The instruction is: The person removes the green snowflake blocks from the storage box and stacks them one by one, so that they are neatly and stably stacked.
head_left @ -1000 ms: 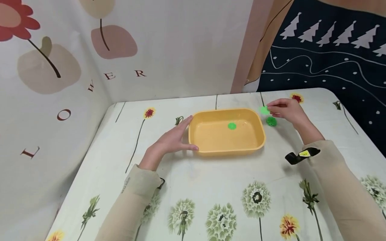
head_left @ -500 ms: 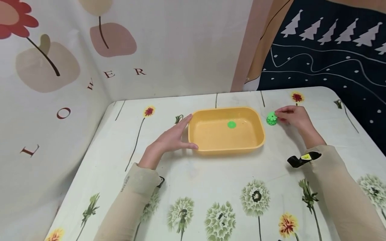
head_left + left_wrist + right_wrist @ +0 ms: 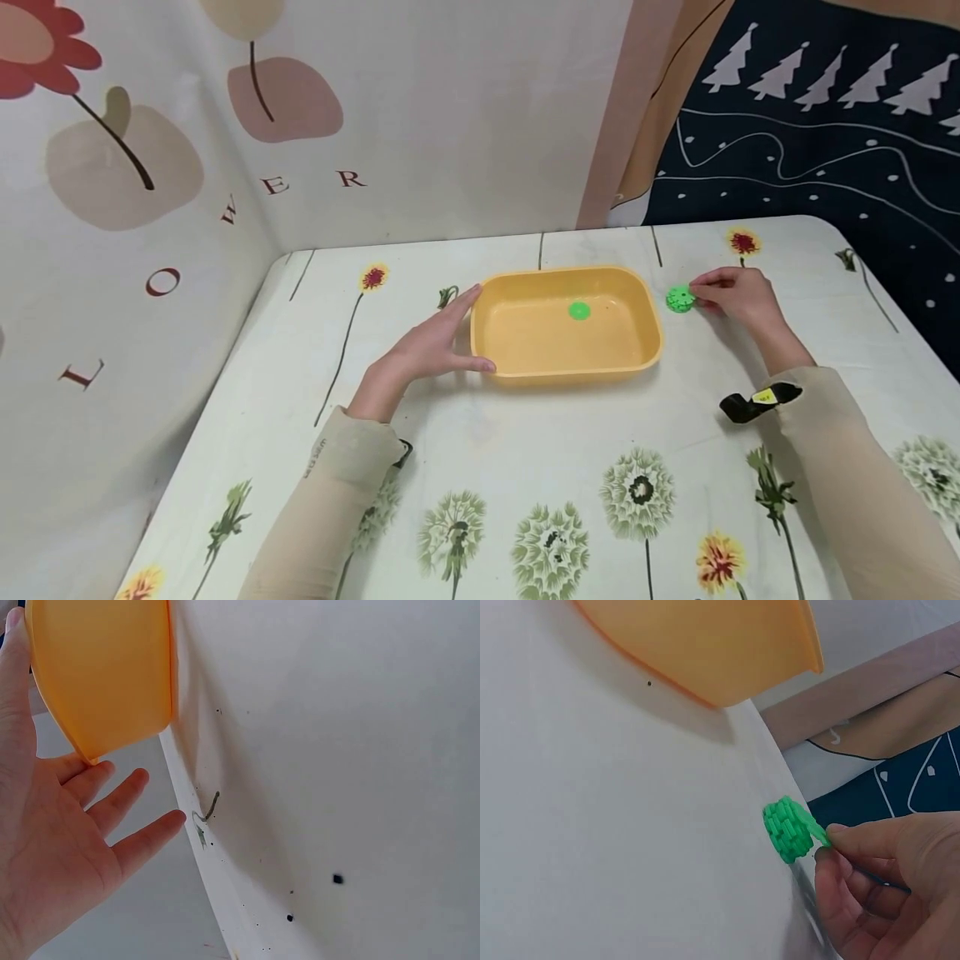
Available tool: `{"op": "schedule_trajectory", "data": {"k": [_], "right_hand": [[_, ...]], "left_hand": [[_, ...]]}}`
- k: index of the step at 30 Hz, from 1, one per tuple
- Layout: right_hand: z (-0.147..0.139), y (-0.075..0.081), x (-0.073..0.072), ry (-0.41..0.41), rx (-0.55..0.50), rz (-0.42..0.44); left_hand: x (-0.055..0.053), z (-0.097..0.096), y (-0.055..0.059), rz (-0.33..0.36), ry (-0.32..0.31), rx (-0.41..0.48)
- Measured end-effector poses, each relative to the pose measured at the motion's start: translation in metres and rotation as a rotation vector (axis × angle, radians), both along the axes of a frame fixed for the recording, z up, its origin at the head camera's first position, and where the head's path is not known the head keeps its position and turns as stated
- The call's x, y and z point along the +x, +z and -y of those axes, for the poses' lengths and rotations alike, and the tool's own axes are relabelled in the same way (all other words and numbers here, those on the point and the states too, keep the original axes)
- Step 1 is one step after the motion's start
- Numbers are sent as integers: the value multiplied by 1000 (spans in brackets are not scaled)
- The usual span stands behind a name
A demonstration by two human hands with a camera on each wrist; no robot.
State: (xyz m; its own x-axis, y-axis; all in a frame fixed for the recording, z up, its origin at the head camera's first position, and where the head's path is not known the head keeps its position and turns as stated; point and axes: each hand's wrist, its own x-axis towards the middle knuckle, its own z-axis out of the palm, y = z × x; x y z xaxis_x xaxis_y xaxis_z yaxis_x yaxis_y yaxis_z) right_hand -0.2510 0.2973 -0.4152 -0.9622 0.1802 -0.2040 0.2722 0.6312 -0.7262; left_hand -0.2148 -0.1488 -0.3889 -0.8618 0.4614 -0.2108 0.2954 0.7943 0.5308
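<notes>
My right hand (image 3: 750, 302) pinches a thin green notched disc (image 3: 814, 826) by its edge, between thumb and forefinger. In the right wrist view the disc tilts against the top of a short stack of green notched discs (image 3: 785, 834) on the table. A yellow plastic tub (image 3: 566, 376) stands left of the stack, with one flat green disc (image 3: 579, 311) on its floor. At the tub's left end is my left hand (image 3: 427, 346), thumb and fingers spread along the rim. The left wrist view shows straight fingers (image 3: 142, 836), with the lower ones pointing past the tub's corner.
A white flower-print cloth (image 3: 525, 442) covers the table. Behind it hangs a pale printed curtain (image 3: 465, 125), and a dark cloth with white trees (image 3: 810, 142) hangs at the back right. A black strap (image 3: 750, 406) sticks out from the right cuff.
My right hand has moved a little right and down, bringing the pinched disc from behind the stack onto its top. My left hand stays at the tub.
</notes>
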Motion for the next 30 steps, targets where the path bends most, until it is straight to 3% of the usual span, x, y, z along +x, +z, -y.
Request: {"op": "schedule_trajectory", "data": {"k": [9, 16, 19, 30], "right_hand": [[-4, 3, 3, 57, 67, 6], [-4, 4, 0, 353, 141, 2], [-1, 3, -1, 417, 180, -32], [2, 1, -2, 437, 219, -69]], "left_hand": [[0, 1, -2, 2, 6, -3], [0, 1, -2, 3, 6, 0], [0, 1, -2, 4, 9, 1], [2, 1, -1, 5, 8, 8]]}}
